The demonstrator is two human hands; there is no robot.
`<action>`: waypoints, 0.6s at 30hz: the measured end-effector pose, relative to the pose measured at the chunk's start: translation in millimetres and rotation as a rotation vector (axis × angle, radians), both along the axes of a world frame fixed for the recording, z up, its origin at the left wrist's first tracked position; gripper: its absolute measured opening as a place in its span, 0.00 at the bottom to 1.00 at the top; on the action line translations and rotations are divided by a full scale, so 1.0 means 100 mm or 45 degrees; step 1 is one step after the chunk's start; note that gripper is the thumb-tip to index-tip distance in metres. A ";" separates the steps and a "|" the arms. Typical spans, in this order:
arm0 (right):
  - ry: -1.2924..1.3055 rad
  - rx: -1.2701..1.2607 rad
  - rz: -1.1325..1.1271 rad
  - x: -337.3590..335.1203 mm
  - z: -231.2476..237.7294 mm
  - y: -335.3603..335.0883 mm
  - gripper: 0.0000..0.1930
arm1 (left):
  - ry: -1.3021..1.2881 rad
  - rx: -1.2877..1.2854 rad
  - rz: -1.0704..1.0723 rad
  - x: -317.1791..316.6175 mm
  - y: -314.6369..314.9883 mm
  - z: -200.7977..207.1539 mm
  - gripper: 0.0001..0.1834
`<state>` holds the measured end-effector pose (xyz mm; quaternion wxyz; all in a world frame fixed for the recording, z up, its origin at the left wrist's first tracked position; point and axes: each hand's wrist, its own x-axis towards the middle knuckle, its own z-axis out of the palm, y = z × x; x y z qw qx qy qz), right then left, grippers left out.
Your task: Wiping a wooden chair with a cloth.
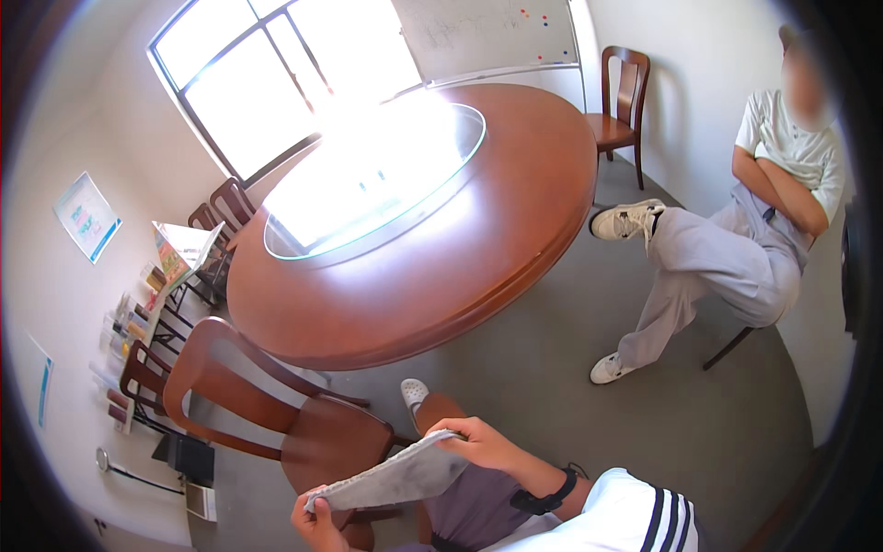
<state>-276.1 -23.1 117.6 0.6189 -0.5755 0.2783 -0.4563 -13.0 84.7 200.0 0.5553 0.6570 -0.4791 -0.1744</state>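
Note:
A grey cloth (395,476) is stretched between my two hands above my lap. My left hand (318,526) pinches its lower left corner, and my right hand (485,445) grips its upper right corner. The top edge of the cloth looks thick and slightly ragged, and it slopes up toward the right. Around my right wrist is a black band (544,498). Just beyond the cloth on the left stands a brown wooden chair (336,442), its seat partly hidden by the cloth.
A round wooden table (515,221) with a glass turntable (368,241) stands ahead, washed out by window glare. On the right a person (782,175) sits with arms folded and legs crossed. Another chair (628,101) is by the far wall; a shelf (147,322) with jars lines the left wall.

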 end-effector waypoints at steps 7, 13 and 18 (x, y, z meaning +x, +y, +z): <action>0.033 -0.112 0.006 0.10 0.05 -0.08 0.11 | 0.067 0.065 0.050 0.19 0.10 -0.25 0.28; 0.339 -0.316 -0.052 0.06 0.20 -0.11 0.14 | 0.141 0.046 0.038 0.26 0.09 -0.27 0.28; 0.608 -0.591 -0.102 -0.23 0.56 -0.08 0.13 | 0.493 0.010 -0.135 0.18 0.00 -0.23 0.33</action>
